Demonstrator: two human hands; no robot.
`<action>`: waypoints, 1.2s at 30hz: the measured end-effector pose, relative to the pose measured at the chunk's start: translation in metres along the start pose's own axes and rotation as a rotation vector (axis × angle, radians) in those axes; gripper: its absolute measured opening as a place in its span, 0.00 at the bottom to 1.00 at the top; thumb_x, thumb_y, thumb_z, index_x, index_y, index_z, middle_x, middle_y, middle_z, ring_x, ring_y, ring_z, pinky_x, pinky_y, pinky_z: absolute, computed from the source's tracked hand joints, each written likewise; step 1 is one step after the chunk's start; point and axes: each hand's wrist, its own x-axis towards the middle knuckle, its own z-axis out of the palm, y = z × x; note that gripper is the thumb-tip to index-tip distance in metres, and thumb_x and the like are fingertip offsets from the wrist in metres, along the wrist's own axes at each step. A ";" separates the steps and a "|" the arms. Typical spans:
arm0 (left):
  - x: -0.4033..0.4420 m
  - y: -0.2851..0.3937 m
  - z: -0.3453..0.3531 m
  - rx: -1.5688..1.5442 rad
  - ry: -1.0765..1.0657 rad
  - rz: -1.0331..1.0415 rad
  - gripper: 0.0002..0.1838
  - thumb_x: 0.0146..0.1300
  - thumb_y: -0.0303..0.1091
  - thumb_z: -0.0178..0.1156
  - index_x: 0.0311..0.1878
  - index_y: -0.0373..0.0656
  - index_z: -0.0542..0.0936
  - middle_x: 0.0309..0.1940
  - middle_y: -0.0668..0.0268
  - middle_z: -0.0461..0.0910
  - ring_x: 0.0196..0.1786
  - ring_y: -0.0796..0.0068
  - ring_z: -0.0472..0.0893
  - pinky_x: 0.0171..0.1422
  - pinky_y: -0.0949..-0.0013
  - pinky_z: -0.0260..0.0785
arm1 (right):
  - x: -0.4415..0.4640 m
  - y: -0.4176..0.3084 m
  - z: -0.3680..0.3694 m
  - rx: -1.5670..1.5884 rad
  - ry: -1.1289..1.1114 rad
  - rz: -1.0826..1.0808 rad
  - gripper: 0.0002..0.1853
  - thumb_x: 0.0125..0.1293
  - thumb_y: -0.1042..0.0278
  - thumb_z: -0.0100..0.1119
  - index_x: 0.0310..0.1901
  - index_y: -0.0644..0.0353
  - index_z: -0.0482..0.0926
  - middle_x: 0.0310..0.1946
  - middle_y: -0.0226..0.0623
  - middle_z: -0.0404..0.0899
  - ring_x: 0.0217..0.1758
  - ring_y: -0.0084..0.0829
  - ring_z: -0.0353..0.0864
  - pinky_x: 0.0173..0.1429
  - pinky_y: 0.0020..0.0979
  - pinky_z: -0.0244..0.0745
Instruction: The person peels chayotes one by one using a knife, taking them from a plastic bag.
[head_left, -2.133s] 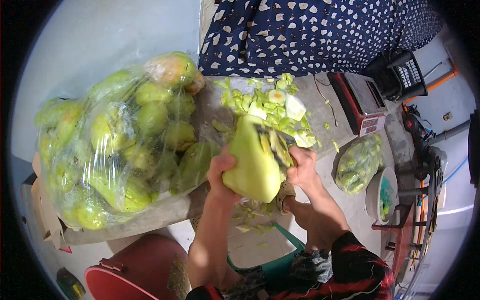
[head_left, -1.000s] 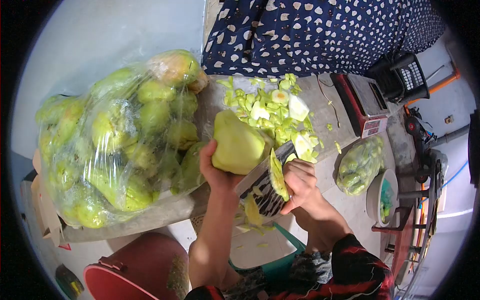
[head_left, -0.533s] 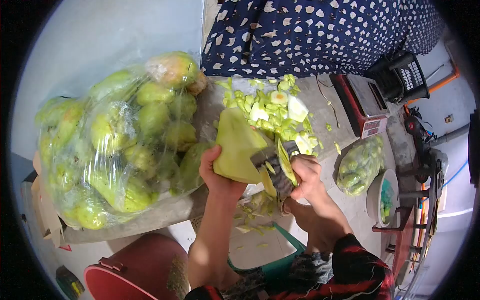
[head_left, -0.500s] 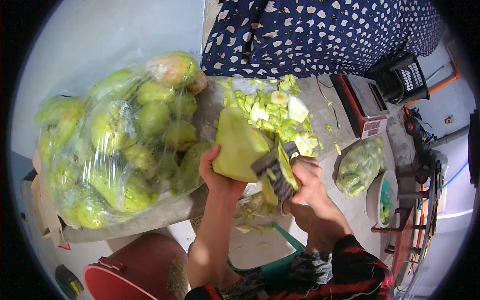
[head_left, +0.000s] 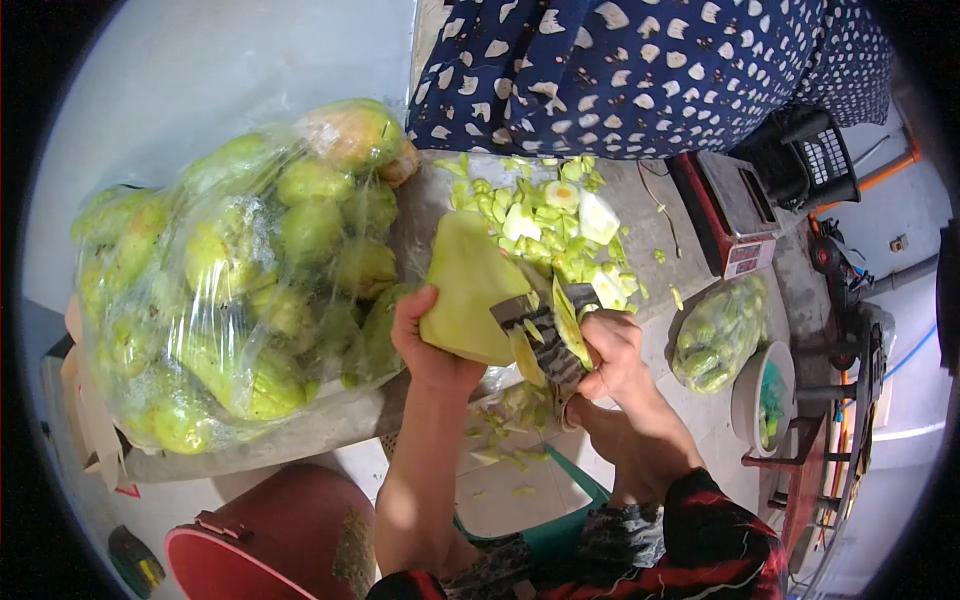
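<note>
A large peeled pale green fruit (head_left: 470, 290) is held in my left hand (head_left: 430, 345), thumb on its side and fingers beneath. To its right, my right hand (head_left: 612, 355) is closed round the handle end of a wide dark-patterned blade (head_left: 548, 340). Strips of green peel cling to the blade, which lies close against the fruit's right side. Its handle is hidden by my fingers. Behind the fruit, peel and cut pale pieces (head_left: 560, 225) are heaped on the grey table (head_left: 645, 215).
A clear bag of green fruit (head_left: 240, 290) fills the left. Right are a red scale (head_left: 725, 210), a black basket (head_left: 815, 155), a smaller filled bag (head_left: 720, 335) and a white bucket (head_left: 750, 400). A red bin (head_left: 270, 540) stands below; patterned blue cloth (head_left: 640, 75) hangs behind.
The fruit and my left hand have shifted slightly left from half a second ago. The fruit was tipped differently two seconds ago. The blue cloth bulges further forward.
</note>
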 end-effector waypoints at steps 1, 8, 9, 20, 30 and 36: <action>-0.001 0.000 0.001 0.001 0.001 0.001 0.40 0.58 0.54 0.49 0.67 0.34 0.65 0.58 0.48 0.73 0.59 0.50 0.75 0.65 0.50 0.68 | 0.001 -0.002 -0.002 0.021 -0.010 -0.028 0.39 0.62 0.23 0.46 0.16 0.58 0.62 0.11 0.33 0.57 0.11 0.37 0.61 0.17 0.35 0.57; -0.001 0.000 0.000 0.050 0.022 -0.047 0.41 0.56 0.55 0.50 0.67 0.35 0.65 0.59 0.48 0.72 0.60 0.50 0.74 0.66 0.51 0.67 | 0.003 -0.014 -0.007 0.060 -0.053 -0.113 0.40 0.59 0.21 0.46 0.16 0.57 0.61 0.12 0.32 0.56 0.12 0.36 0.60 0.18 0.36 0.56; -0.001 0.000 0.000 0.021 -0.016 -0.053 0.41 0.56 0.55 0.50 0.68 0.35 0.65 0.59 0.48 0.72 0.60 0.50 0.74 0.66 0.52 0.67 | 0.003 -0.013 -0.007 0.031 -0.042 -0.114 0.40 0.59 0.20 0.45 0.16 0.57 0.61 0.12 0.32 0.56 0.12 0.36 0.60 0.18 0.36 0.56; -0.001 0.001 0.000 0.025 -0.024 -0.076 0.42 0.54 0.53 0.51 0.67 0.32 0.64 0.59 0.46 0.72 0.59 0.50 0.76 0.64 0.54 0.69 | 0.002 -0.014 -0.013 0.093 -0.073 -0.052 0.40 0.61 0.22 0.45 0.16 0.57 0.61 0.12 0.32 0.57 0.12 0.37 0.62 0.18 0.36 0.57; -0.002 0.008 0.005 -0.012 -0.069 -0.084 0.41 0.55 0.50 0.52 0.69 0.35 0.63 0.59 0.47 0.73 0.58 0.54 0.77 0.62 0.56 0.71 | -0.002 0.001 -0.009 -0.063 -0.079 0.146 0.39 0.63 0.23 0.42 0.20 0.60 0.65 0.12 0.37 0.62 0.14 0.45 0.68 0.20 0.39 0.63; -0.009 0.009 0.000 -0.089 -0.095 -0.138 0.38 0.55 0.46 0.53 0.68 0.33 0.64 0.56 0.50 0.76 0.54 0.57 0.80 0.60 0.57 0.74 | -0.007 0.007 -0.013 -0.052 -0.093 0.298 0.39 0.64 0.25 0.43 0.21 0.61 0.66 0.12 0.39 0.61 0.13 0.45 0.68 0.20 0.39 0.62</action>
